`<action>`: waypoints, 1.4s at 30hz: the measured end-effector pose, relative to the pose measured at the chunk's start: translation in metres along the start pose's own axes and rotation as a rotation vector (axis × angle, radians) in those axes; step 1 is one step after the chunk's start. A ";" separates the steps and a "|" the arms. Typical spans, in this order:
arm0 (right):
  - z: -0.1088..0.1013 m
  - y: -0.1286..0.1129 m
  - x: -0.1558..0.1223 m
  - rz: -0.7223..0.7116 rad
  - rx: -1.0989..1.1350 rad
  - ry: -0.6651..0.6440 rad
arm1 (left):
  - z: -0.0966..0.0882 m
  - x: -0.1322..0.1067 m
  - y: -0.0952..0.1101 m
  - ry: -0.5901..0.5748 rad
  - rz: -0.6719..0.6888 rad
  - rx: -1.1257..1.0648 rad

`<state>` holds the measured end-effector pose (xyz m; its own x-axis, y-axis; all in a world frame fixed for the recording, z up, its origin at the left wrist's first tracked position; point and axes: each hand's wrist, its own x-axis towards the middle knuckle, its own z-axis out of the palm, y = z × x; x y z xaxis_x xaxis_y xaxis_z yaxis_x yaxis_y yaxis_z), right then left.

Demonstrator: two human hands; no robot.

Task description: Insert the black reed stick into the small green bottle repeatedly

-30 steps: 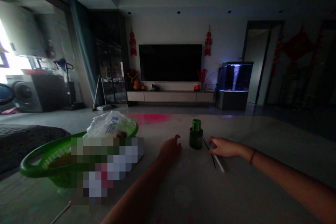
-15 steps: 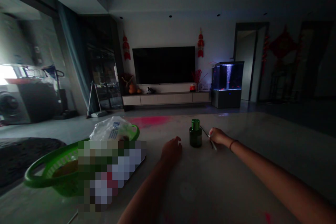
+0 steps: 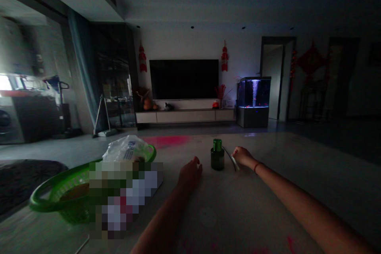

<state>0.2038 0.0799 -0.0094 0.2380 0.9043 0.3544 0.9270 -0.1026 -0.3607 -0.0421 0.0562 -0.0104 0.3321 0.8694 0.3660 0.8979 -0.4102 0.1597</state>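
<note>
Head view showed a dim room with a pale table (image 3: 268,206) and a small green bottle (image 3: 217,159) standing upright on it. All places below are told from that bottle.

Just to the right of the bottle, the right hand (image 3: 243,157) was curled shut around a thin white stick (image 3: 234,162). A thin dark line rose from the stick toward the bottle's cap, but it was too dark to tell if it touched. A thin band sat on that wrist.

To the left of the bottle, a little nearer the camera, the left hand (image 3: 189,174) lay on the table with its fingers loosely bent. It held nothing and did not touch the bottle.

Farther left stood a green basket (image 3: 49,194) with a white plastic bag (image 3: 125,149) in it. Far behind the bottle, a big black TV (image 3: 183,79) hung on the wall. Behind and to the right glowed a blue fish tank (image 3: 254,93).
</note>
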 end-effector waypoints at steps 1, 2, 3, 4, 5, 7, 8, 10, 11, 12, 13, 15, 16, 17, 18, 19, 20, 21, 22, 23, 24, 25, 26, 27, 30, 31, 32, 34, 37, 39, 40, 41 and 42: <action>-0.005 0.000 -0.003 -0.005 -0.008 0.025 | -0.001 0.000 0.000 0.031 0.003 0.016; -0.010 0.001 -0.007 -0.028 -0.025 0.057 | -0.002 -0.001 0.000 0.063 0.018 0.040; -0.015 0.003 -0.012 -0.069 -0.052 0.092 | -0.003 -0.001 0.000 0.091 0.043 0.069; -0.021 0.005 -0.017 -0.141 -0.096 0.129 | -0.004 -0.001 0.000 0.109 0.076 0.101; -0.026 0.007 -0.022 -0.245 -0.166 0.164 | -0.005 -0.001 0.001 0.115 0.113 0.127; -0.035 0.011 -0.033 -0.479 -0.323 0.186 | -0.007 -0.001 0.002 0.100 0.180 0.154; -0.038 0.013 -0.039 -0.596 -0.394 0.180 | -0.007 -0.001 0.003 0.089 0.210 0.159; -0.039 0.015 -0.049 -0.790 -0.487 0.153 | -0.006 -0.001 0.004 0.068 0.270 0.173; -0.038 0.015 -0.054 -0.868 -0.517 0.148 | -0.005 -0.001 0.005 0.059 0.294 0.177; -0.036 0.014 -0.058 -0.927 -0.537 0.149 | -0.005 -0.001 0.006 0.051 0.315 0.180; -0.032 0.013 -0.061 -0.969 -0.547 0.154 | -0.004 -0.002 0.007 0.046 0.337 0.183; -0.025 0.009 -0.065 -1.008 -0.535 0.173 | -0.003 -0.002 0.008 0.042 0.389 0.194; -0.021 0.008 -0.066 -1.014 -0.518 0.187 | -0.003 -0.002 0.008 0.044 0.416 0.204; -0.017 0.007 -0.067 -1.019 -0.499 0.201 | -0.004 -0.002 0.009 0.047 0.441 0.218; -0.014 0.006 -0.068 -1.030 -0.482 0.215 | -0.004 -0.002 0.010 0.048 0.461 0.237; -0.012 0.006 -0.069 -1.041 -0.469 0.229 | -0.005 -0.002 0.011 0.047 0.474 0.258; -0.010 0.006 -0.070 -1.054 -0.458 0.242 | -0.006 -0.001 0.012 0.042 0.479 0.278; -0.009 0.007 -0.070 -1.066 -0.451 0.252 | -0.007 -0.001 0.014 0.034 0.479 0.298; -0.009 0.008 -0.071 -1.073 -0.443 0.259 | -0.007 -0.002 0.015 0.023 0.482 0.316; -0.009 0.010 -0.072 -1.075 -0.434 0.267 | -0.008 -0.002 0.016 0.014 0.489 0.329; -0.009 0.011 -0.073 -1.073 -0.426 0.275 | -0.009 -0.002 0.018 0.007 0.500 0.339; -0.009 0.012 -0.074 -1.070 -0.420 0.284 | -0.009 -0.002 0.019 0.001 0.513 0.347; -0.009 0.013 -0.074 -1.067 -0.417 0.289 | -0.010 -0.002 0.020 -0.002 0.526 0.352; -0.010 0.014 -0.075 -1.064 -0.418 0.290 | -0.010 -0.003 0.020 -0.006 0.537 0.355; -0.012 0.013 -0.077 -1.080 -0.444 0.275 | -0.012 -0.004 0.022 -0.021 0.552 0.360; -0.013 0.013 -0.077 -1.093 -0.454 0.271 | -0.012 -0.004 0.022 -0.025 0.554 0.361; -0.014 0.012 -0.078 -1.103 -0.462 0.269 | -0.013 -0.004 0.022 -0.028 0.556 0.362; -0.015 0.012 -0.080 -1.107 -0.465 0.264 | -0.014 -0.005 0.021 -0.036 0.563 0.367; -0.016 0.011 -0.082 -1.080 -0.402 0.212 | -0.011 -0.006 0.019 -0.048 0.580 0.369; -0.018 0.008 -0.082 -1.003 -0.228 0.125 | -0.008 -0.005 0.019 -0.049 0.578 0.336; -0.019 0.007 -0.081 -0.922 -0.065 0.042 | -0.008 -0.003 0.020 -0.045 0.556 0.297; -0.022 0.005 -0.079 -0.820 0.125 -0.060 | -0.008 -0.001 0.022 -0.042 0.511 0.235; -0.027 0.003 -0.077 -0.716 0.299 -0.160 | -0.011 0.003 0.024 -0.047 0.447 0.142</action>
<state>0.1956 -0.0010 -0.0145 -0.4526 0.7590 0.4680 0.7162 0.6221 -0.3164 -0.0226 0.0456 0.0046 0.7048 0.6291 0.3280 0.6936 -0.7081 -0.1322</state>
